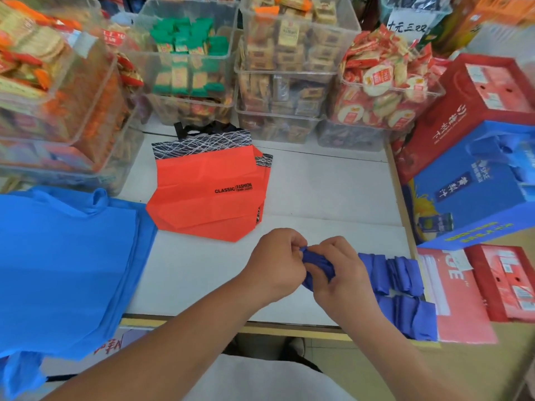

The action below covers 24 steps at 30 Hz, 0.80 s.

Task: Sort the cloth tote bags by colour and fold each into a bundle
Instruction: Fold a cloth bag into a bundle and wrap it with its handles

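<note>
1. Two grips clamp one crumpled dark blue bag (316,263): left grip (275,264) and right grip (341,274), fingers curled round it, over the bench (318,183).
2. Folded dark blue bundles (401,274) lie just right.

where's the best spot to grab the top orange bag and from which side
Probably the black handles at its far end: the orange bag lies flat on the table, but they loop clear of it. Come from above right, since bins crowd the far and left sides.
</note>
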Available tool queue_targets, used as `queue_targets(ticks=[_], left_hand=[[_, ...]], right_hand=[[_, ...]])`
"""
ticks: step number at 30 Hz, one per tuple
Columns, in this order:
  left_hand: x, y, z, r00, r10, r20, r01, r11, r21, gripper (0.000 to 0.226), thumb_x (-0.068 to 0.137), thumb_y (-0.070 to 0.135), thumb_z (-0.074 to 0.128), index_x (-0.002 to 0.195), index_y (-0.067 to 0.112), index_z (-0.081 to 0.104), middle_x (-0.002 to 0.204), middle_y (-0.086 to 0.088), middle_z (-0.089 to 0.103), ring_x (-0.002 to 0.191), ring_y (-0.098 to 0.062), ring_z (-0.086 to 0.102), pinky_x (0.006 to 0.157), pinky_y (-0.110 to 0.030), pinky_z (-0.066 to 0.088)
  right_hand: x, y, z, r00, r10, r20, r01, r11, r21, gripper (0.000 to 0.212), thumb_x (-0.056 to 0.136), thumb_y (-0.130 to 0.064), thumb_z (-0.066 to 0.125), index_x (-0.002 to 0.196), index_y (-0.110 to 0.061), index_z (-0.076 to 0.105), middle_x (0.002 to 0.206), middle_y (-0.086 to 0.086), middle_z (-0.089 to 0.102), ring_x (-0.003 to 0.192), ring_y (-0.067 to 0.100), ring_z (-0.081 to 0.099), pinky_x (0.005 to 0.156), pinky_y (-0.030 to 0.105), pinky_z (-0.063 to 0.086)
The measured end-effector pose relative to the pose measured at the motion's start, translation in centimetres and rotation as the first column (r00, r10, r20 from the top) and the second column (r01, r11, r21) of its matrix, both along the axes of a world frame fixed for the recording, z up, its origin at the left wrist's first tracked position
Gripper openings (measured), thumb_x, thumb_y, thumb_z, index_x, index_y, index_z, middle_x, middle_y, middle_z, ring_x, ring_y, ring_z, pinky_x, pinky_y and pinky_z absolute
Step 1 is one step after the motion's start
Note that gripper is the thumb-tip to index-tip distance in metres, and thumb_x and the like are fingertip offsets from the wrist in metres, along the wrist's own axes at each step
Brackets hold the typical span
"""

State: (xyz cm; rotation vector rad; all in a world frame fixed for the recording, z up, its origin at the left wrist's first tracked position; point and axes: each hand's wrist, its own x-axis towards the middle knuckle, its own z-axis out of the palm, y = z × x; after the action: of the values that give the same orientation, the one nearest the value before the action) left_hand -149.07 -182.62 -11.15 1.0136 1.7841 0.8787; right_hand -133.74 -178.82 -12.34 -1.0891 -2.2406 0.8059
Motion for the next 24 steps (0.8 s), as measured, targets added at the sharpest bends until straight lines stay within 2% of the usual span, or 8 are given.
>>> queue_targets(ticks=[2,5,8,9,11,14,17,24], left_hand=[[0.8,0.5,0.4,0.999,-0.038,-0.02,0.038,0.999,0.028,0.024,0.094,0.004,0.055,0.11,0.015,0.07,0.102,0.002,0.068,0.095,-0.013,0.064,0.086,-0.027,0.054],[1.5,1.1,0.5,0.981,-0.158,-0.113,0.167,0.983,0.074,0.027,0.094,0.018,0.063,0.118,0.028,0.068,0.116,0.01,0.057,0.109,-0.003,0.051,0.092,-0.016,0.042],[3.4,1.9,0.5,0.98,-0.192,0.061,0.187,0.979,0.079,0.046,0.088,0.018,0.074,0.129,0.032,0.062,0.125,0.018,0.059,0.114,0.004,0.055,0.095,-0.013,0.044],[4.4,2.4,0.6,0.979,-0.159,0.125,0.15,0.985,0.084,0.046,0.087,0.013,0.075,0.128,0.03,0.063,0.12,0.017,0.065,0.108,0.001,0.062,0.093,-0.016,0.049],[6.5,3.5,0.7,0.986,-0.055,0.159,0.04,0.995,0.096,0.039,0.086,0.007,0.074,0.12,0.026,0.068,0.108,0.013,0.073,0.097,-0.003,0.068,0.087,-0.02,0.055],[9.2,4.6,0.6,0.98,0.027,0.199,-0.047,0.994,0.098,0.03,0.087,0.012,0.076,0.114,0.022,0.071,0.103,0.009,0.076,0.094,-0.005,0.071,0.086,-0.021,0.056],[11.6,5.2,0.0,0.978,0.052,0.203,-0.07,0.994,0.078,0.02,0.09,0.016,0.074,0.109,0.022,0.073,0.101,0.009,0.076,0.094,-0.007,0.072,0.089,-0.026,0.057],[15.3,6.3,-1.8,0.979,0.069,0.193,-0.086,0.993,0.08,0.018,0.09,0.012,0.072,0.105,0.022,0.075,0.098,0.006,0.076,0.094,-0.012,0.072,0.089,-0.033,0.058]], right_hand=[[1.1,0.7,0.5,0.999,-0.037,-0.013,0.036,0.997,-0.065,0.02,0.085,-0.004,0.074,0.098,-0.019,0.073,0.094,-0.007,0.061,0.087,0.006,0.059,0.074,0.012,0.045],[3.5,2.4,1.6,0.977,-0.207,-0.048,0.172,0.905,-0.389,0.029,0.081,-0.016,0.084,0.101,-0.033,0.07,0.094,-0.016,0.069,0.09,-0.001,0.063,0.072,0.009,0.048],[6.6,4.7,1.6,0.918,-0.373,-0.135,0.235,0.786,-0.572,0.038,0.077,-0.021,0.087,0.106,-0.037,0.068,0.097,-0.009,0.074,0.091,0.008,0.07,0.075,0.025,0.058],[7.7,5.4,1.6,0.904,-0.396,-0.16,0.229,0.766,-0.601,0.04,0.077,-0.022,0.087,0.108,-0.037,0.068,0.098,-0.005,0.075,0.092,0.015,0.072,0.077,0.033,0.06],[9.7,6.9,1.7,0.905,-0.384,-0.183,0.19,0.751,-0.633,0.035,0.082,-0.022,0.084,0.112,-0.034,0.068,0.098,-0.001,0.076,0.094,0.021,0.073,0.079,0.038,0.06],[12.6,8.6,1.7,0.931,-0.314,-0.186,0.1,0.71,-0.697,0.015,0.092,-0.018,0.073,0.107,-0.019,0.074,0.096,0.001,0.078,0.096,0.024,0.074,0.083,0.042,0.061],[14.8,9.8,0.7,0.938,-0.296,-0.179,0.071,0.672,-0.737,0.012,0.093,-0.014,0.072,0.104,-0.015,0.075,0.095,0.005,0.078,0.095,0.027,0.074,0.089,0.054,0.058],[17.7,10.4,-1.0,0.934,-0.297,-0.199,0.051,0.661,-0.749,0.012,0.092,-0.008,0.071,0.098,-0.017,0.078,0.093,0.008,0.078,0.093,0.03,0.074,0.088,0.054,0.059]])
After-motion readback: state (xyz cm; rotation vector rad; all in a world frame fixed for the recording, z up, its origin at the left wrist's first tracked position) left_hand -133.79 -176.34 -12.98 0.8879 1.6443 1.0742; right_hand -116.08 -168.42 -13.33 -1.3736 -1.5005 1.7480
